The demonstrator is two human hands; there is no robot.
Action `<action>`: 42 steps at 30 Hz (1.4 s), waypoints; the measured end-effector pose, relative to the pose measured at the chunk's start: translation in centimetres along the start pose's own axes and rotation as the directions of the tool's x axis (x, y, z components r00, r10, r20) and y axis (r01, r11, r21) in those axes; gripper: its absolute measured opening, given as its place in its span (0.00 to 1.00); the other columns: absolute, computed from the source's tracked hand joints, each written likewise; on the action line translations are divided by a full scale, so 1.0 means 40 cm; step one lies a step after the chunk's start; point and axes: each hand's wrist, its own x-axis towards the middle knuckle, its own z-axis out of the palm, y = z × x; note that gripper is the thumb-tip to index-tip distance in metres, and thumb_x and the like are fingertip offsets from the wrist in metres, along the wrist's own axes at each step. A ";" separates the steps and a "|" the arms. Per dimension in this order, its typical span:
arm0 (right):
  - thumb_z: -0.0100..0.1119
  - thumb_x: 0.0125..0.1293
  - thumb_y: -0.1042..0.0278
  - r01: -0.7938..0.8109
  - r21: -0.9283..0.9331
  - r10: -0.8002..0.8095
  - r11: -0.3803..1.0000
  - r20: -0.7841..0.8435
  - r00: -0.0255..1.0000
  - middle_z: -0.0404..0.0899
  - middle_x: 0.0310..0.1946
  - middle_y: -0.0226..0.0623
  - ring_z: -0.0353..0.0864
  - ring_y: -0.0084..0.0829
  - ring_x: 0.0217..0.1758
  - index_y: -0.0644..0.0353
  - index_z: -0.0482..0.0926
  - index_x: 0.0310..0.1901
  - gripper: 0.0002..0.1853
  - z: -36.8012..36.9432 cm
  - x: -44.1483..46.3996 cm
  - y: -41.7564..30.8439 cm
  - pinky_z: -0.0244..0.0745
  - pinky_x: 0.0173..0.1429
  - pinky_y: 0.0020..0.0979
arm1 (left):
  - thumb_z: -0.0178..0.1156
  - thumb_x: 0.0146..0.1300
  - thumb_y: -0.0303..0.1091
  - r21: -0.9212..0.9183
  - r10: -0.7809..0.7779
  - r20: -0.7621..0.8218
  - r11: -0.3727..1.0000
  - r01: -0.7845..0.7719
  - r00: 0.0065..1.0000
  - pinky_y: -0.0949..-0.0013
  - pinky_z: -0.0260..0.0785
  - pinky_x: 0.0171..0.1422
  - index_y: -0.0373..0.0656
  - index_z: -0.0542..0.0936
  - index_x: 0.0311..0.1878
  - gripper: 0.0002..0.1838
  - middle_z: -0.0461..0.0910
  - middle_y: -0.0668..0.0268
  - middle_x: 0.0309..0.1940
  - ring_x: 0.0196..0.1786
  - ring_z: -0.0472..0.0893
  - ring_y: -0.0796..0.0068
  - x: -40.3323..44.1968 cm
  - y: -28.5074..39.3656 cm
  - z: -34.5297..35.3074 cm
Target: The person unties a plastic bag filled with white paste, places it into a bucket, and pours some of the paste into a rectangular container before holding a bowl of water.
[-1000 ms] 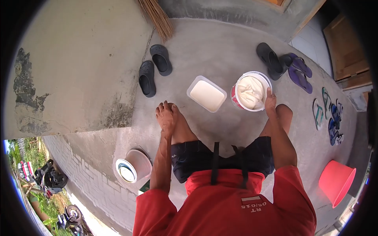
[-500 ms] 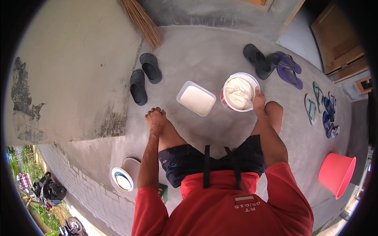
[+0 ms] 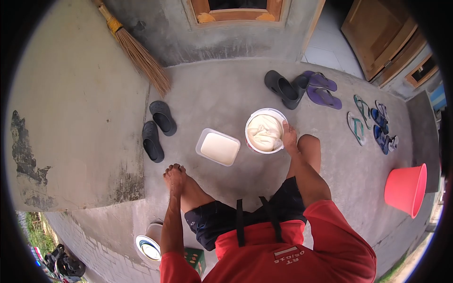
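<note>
Lower in view, right hand (image 3: 289,137) on bucket rim (image 3: 266,152), open floor (image 3: 217,89) beyond

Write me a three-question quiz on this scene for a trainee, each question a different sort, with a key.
1. Which thing does the right hand grip?
A) a brown twig broom
B) the rim of a round white plastic bucket holding pale, folded material
C) a pinkish-red plastic bucket

2. True or false: the left hand rests at the left knee.

3. Fill in the blank: the rectangular translucent plastic tub with pale contents stands to the ____ of the white bucket.

Key: 1 B; 2 true; 3 left
</note>
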 end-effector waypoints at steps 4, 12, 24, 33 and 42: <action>0.41 0.76 0.41 0.004 -0.031 -0.004 1.000 -0.004 1.000 0.78 0.54 0.60 0.76 0.53 0.59 0.70 0.79 0.54 0.33 -0.001 -0.005 -0.018 0.66 0.65 0.42 | 0.55 0.64 0.44 0.023 -0.006 0.002 1.000 0.006 1.000 0.51 0.70 0.60 0.46 0.85 0.46 0.16 0.83 0.58 0.47 0.54 0.80 0.55 0.003 0.000 0.008; 0.42 0.76 0.40 0.028 -0.140 -0.024 0.990 0.033 0.999 0.77 0.55 0.59 0.75 0.52 0.60 0.71 0.75 0.59 0.34 -0.019 -0.018 -0.035 0.65 0.66 0.42 | 0.55 0.64 0.42 0.021 0.017 -0.048 1.000 -0.016 0.999 0.52 0.70 0.58 0.44 0.85 0.42 0.15 0.84 0.57 0.44 0.51 0.81 0.56 -0.010 -0.011 0.011; 0.43 0.76 0.41 -0.012 0.017 0.011 1.000 0.042 0.999 0.75 0.57 0.60 0.73 0.52 0.62 0.71 0.75 0.60 0.34 -0.012 -0.015 -0.030 0.63 0.69 0.42 | 0.55 0.62 0.43 0.015 0.004 -0.044 1.000 -0.003 0.999 0.53 0.71 0.57 0.44 0.85 0.40 0.14 0.84 0.58 0.42 0.49 0.81 0.57 -0.019 -0.010 -0.002; 0.41 0.78 0.46 0.040 -0.050 -0.040 0.998 0.001 0.999 0.81 0.52 0.54 0.79 0.44 0.55 0.73 0.76 0.57 0.31 -0.010 -0.023 -0.042 0.68 0.64 0.38 | 0.54 0.63 0.42 -0.024 0.011 -0.038 1.000 -0.012 0.999 0.51 0.70 0.57 0.43 0.84 0.41 0.15 0.83 0.57 0.43 0.50 0.81 0.55 -0.020 -0.007 -0.003; 0.44 0.77 0.46 0.051 0.014 -0.051 0.999 0.078 0.996 0.78 0.54 0.56 0.76 0.47 0.57 0.72 0.76 0.58 0.31 -0.023 -0.030 -0.060 0.67 0.64 0.40 | 0.53 0.64 0.41 -0.063 0.037 -0.071 0.997 -0.042 0.997 0.51 0.70 0.57 0.42 0.84 0.40 0.15 0.83 0.56 0.41 0.49 0.81 0.54 -0.030 -0.002 -0.023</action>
